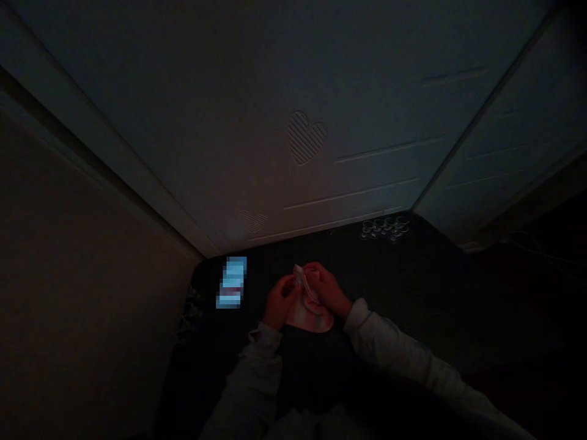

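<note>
In dim light, a pinkish cloth (309,318) with paler patches hangs in folds between my two hands, above the dark tabletop (316,360). My left hand (277,304) has its fingers closed on the cloth's upper left edge. From the other side, my right hand (331,290) grips the folded upper part, its fingers bent over the fabric. A small pale bit of the cloth sticks up between the fingertips. Whether anything is wrapped inside the folds I cannot tell.
A lit, blurred-out screen (232,282) lies left of my hands. Several small clear cup-like items (385,227) stand at the table's back right. More clear items (189,315) sit along the left edge. Behind rises a pale panel (206,153) with raised hearts.
</note>
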